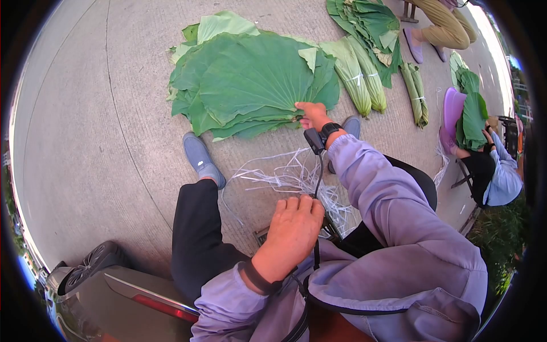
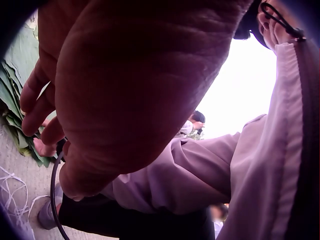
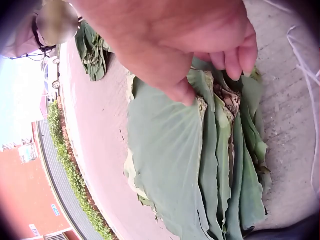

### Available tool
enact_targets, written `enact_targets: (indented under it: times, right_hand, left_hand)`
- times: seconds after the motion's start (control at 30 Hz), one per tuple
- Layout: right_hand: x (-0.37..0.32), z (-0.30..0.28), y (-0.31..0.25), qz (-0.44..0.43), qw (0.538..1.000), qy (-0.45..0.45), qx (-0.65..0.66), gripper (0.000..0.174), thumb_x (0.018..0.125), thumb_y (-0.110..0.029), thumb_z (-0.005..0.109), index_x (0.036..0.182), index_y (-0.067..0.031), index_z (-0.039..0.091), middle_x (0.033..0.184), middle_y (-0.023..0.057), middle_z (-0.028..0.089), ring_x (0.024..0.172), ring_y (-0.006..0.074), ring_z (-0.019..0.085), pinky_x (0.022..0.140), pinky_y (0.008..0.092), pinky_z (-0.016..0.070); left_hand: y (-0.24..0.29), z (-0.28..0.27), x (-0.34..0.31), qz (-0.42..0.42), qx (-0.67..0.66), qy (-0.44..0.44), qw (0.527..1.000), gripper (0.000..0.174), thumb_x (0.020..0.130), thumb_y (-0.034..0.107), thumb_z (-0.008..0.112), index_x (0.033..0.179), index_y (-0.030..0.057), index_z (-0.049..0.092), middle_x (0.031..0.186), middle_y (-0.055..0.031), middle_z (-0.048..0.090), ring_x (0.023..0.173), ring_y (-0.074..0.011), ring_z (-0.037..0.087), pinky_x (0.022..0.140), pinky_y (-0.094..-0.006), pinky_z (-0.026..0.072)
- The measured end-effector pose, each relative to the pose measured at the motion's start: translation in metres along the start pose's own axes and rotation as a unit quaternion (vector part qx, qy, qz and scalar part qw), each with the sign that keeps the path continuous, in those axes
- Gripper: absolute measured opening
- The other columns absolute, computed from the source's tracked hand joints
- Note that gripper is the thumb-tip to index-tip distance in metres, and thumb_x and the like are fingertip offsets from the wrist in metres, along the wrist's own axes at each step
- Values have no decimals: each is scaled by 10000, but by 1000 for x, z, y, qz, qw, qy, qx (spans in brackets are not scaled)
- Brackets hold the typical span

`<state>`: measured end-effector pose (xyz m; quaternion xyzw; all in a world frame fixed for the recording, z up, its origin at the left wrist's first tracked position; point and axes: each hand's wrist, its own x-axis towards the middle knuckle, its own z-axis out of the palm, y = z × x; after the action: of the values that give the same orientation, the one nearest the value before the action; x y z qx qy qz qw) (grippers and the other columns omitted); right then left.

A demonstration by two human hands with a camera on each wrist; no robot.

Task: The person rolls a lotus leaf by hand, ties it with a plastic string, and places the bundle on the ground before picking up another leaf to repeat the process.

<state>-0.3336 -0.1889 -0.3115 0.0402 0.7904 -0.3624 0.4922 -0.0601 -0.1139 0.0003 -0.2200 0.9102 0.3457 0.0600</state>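
A broad stack of large green lotus leaves [image 1: 245, 80] lies on the ground, one flat leaf on top. My right hand [image 1: 315, 114] is at its near edge. In the right wrist view, the thumb of my right hand [image 3: 170, 45] lies on the top lotus leaf [image 3: 165, 135] and the other fingers reach past the layered rims, pinching the leaf edge. Brown, dried bits show between the layers there. My left hand [image 1: 293, 231] hangs above my lap, back upward, fingers relaxed and holding nothing. The left wrist view shows the underside of the left hand [image 2: 130, 95] close up.
Loose white plastic strips [image 1: 285, 174] lie between my shoes. Tied leaf bundles [image 1: 359, 80] and another leaf pile [image 1: 370, 28] lie beyond, at right. A seated person [image 1: 501, 171] at the right handles leaves beside a purple hat [image 1: 453, 108]. A dark vehicle [image 1: 125, 296] stands at lower left.
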Motion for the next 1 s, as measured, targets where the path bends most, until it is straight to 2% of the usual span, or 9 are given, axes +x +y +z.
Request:
enact_targets:
  times: [0.17,0.27,0.37,0.47,0.57,0.67,0.77,0.87,1.0]
  right_hand:
    - [-2,1,6,44,996,36,63,512,796,-317,905,1149,3,715,1012,143,729,751,264,685,654,439,566]
    - [12,-2,9,44,994,-10,103,579,816,-266,915,1233,-21,597,1128,173,612,837,290,642,674,464,533]
    - [28,0,11,69,986,-1,150,446,820,-239,910,1115,-61,627,1083,135,612,789,264,619,641,434,511]
    - [25,1,4,70,976,-10,207,368,822,-232,905,1052,-108,645,1049,85,608,845,250,611,677,448,510]
    - [34,3,1,105,963,-45,245,385,826,-229,897,1099,-136,641,1073,63,613,949,258,606,809,482,524]
    - [32,7,-1,110,956,-50,266,431,831,-230,888,1157,-141,620,1100,50,617,1037,265,591,952,490,494]
    - [23,8,-6,114,936,-96,320,480,831,-211,880,1210,-131,595,1128,67,620,1027,276,594,1013,477,470]
    - [11,14,-18,93,923,-81,363,483,848,-202,844,1269,-130,617,1276,145,582,1099,337,603,932,523,481]
    - [14,11,-35,96,930,-122,332,421,864,-163,804,1241,-106,623,1207,142,611,1081,354,627,898,530,516]
  left_hand:
    - [0,0,1,-1,1,-9,1000,335,870,90,653,1193,2,636,1092,-156,644,1045,-359,636,920,-482,487]
    - [1,0,2,-2,-2,-3,1000,338,870,92,655,1195,1,636,1090,-159,644,1045,-361,638,917,-484,486]
    - [1,0,2,-1,-7,-8,1000,342,872,94,656,1200,1,637,1091,-162,645,1045,-363,640,917,-488,488]
    - [1,0,2,-1,-3,-10,1000,345,875,96,654,1206,0,636,1096,-162,646,1044,-363,642,916,-487,489]
    - [1,0,3,0,-2,-9,1000,345,878,98,654,1209,-1,639,1099,-162,647,1046,-362,642,918,-485,489]
    - [1,2,3,-2,-3,-6,1000,344,880,97,653,1209,-1,644,1104,-160,649,1046,-363,641,924,-483,488]
    - [1,2,4,-4,-7,-9,1000,345,882,104,656,1210,-1,647,1109,-160,651,1051,-364,641,931,-485,488]
    - [0,1,3,-1,-4,-4,1000,350,879,115,666,1211,6,648,1110,-155,653,1054,-362,641,932,-487,488]
    - [-2,4,2,-4,-4,-2,1000,331,874,123,680,1185,14,646,1115,-157,652,1059,-366,643,934,-492,486]
